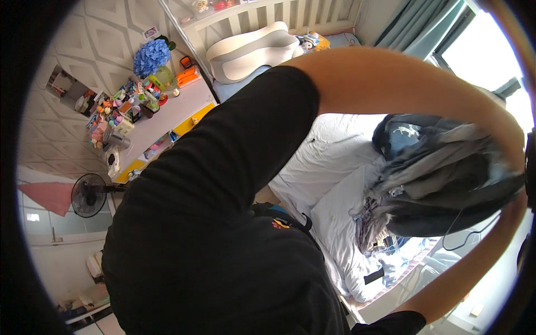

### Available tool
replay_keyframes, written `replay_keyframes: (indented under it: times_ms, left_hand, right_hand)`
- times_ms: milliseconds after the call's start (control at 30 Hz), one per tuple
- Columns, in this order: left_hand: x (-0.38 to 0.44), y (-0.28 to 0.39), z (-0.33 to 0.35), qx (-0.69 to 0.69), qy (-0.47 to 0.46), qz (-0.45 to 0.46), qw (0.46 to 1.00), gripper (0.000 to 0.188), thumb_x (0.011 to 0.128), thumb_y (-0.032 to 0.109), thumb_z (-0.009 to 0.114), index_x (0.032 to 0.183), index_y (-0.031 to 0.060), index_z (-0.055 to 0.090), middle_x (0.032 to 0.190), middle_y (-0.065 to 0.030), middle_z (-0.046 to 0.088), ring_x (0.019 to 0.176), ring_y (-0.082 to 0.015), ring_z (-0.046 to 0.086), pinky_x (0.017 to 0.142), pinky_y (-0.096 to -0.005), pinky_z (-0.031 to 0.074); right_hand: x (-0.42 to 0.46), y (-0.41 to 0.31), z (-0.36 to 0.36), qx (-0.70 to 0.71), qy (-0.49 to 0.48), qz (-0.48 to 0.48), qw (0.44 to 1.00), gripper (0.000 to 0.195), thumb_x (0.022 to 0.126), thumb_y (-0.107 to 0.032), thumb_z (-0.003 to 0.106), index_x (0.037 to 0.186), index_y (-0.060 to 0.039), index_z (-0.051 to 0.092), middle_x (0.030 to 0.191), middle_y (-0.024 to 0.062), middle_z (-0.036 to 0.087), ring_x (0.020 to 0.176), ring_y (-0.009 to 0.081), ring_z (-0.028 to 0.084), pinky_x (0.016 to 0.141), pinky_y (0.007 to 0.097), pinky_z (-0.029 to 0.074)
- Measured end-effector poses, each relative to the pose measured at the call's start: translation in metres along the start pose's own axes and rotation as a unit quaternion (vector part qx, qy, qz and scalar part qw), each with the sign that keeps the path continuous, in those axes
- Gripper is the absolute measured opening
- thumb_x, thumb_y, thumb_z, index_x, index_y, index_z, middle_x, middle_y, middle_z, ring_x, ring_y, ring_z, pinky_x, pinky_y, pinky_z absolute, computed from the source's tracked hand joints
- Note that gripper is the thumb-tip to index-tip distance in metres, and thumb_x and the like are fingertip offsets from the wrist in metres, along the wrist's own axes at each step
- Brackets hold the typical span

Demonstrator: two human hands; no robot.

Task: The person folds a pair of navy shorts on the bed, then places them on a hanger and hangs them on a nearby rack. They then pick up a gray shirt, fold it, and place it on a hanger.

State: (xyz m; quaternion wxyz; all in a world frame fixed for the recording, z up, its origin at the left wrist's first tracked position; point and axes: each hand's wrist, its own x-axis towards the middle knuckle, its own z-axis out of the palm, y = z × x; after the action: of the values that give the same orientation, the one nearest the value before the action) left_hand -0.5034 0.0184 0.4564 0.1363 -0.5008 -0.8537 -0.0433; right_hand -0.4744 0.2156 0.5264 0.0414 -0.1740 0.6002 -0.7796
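Observation:
Both my hands lie past the right rim, out of view; only my bare left forearm (418, 79) and right forearm (473, 272) show, reaching to that rim. Between them spreads a bundle of dark grey and black clothes (435, 180), blurred, its narrow end drawn up to where the forearms meet. A pale print marks a dark blue garment (400, 138) in the bundle. A thin dark wire or hanger loop (465, 244) curves out below the clothes. Underneath, a rumpled white sheet (331, 167) covers the bed, with a crumpled greyish-purple cloth (368, 228) on it.
A contoured pillow (251, 52) leans near the slatted headboard (251, 17). Left of the bed stands a desk (167, 113) crowded with small items and blue flowers (151, 57). A fan (88, 195) stands beyond it. Curtains (418, 31) hang beside the bright window (481, 46).

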Motion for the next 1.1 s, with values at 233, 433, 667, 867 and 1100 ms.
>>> replay_keyframes:
  times_ms: [233, 433, 667, 867, 1100]
  left_hand:
    - [-0.093, 0.070, 0.008, -0.110, -0.342, 0.203, 0.911, 0.037, 0.096, 0.028, 0.048, 0.114, -0.0017, 0.062, 0.110, -0.0205, 0.065, 0.097, -0.0275, 0.061, 0.087, -0.0431, 0.047]
    - [-0.151, 0.115, 0.076, -0.492, -0.396, -0.002, 0.776, 0.040, 0.100, 0.023, 0.038, 0.127, -0.0007, 0.055, 0.128, -0.0218, 0.058, 0.116, -0.0284, 0.055, 0.100, -0.0418, 0.042]
    - [-0.200, 0.177, 0.196, -0.465, -0.135, -0.147, 0.862, 0.028, 0.088, 0.018, 0.057, 0.110, 0.0015, 0.061, 0.095, -0.0243, 0.067, 0.086, -0.0369, 0.066, 0.076, -0.0437, 0.051]
    - [-0.203, 0.259, 0.201, -0.657, -0.205, -0.175, 0.704, 0.038, 0.080, 0.016, 0.060, 0.114, -0.0019, 0.062, 0.091, -0.0185, 0.068, 0.084, -0.0204, 0.064, 0.079, -0.0360, 0.048]
    - [-0.180, 0.288, 0.196, -0.660, -0.081, -0.240, 0.707, 0.039, 0.088, 0.017, 0.064, 0.121, -0.0014, 0.058, 0.095, -0.0042, 0.068, 0.088, -0.0086, 0.058, 0.080, -0.0274, 0.047]
  right_hand:
    - [-0.066, 0.090, 0.001, 0.003, 0.087, 0.078, 0.993, 0.043, 0.099, -0.017, 0.055, 0.136, 0.0045, 0.050, 0.063, -0.0092, 0.023, 0.052, 0.0002, 0.021, 0.045, 0.0199, 0.017]
    - [-0.133, 0.180, 0.066, 0.030, 0.140, 0.117, 0.983, 0.038, 0.097, -0.019, 0.057, 0.127, 0.0039, 0.057, 0.063, -0.0085, 0.032, 0.053, 0.0032, 0.028, 0.046, 0.0215, 0.021]
    - [-0.203, 0.238, 0.084, 0.023, 0.176, 0.111, 0.978, 0.033, 0.095, -0.021, 0.061, 0.117, 0.0040, 0.059, 0.057, -0.0069, 0.040, 0.046, 0.0038, 0.034, 0.044, 0.0209, 0.027]
    - [-0.222, 0.268, 0.061, 0.011, 0.187, 0.151, 0.971, 0.031, 0.098, -0.023, 0.058, 0.118, 0.0010, 0.057, 0.057, -0.0079, 0.037, 0.047, 0.0029, 0.032, 0.046, 0.0202, 0.027]
    - [-0.216, 0.297, 0.029, 0.111, 0.190, 0.090, 0.971, 0.029, 0.100, -0.015, 0.049, 0.125, -0.0012, 0.043, 0.067, 0.0004, 0.049, 0.049, 0.0058, 0.040, 0.044, 0.0196, 0.034]
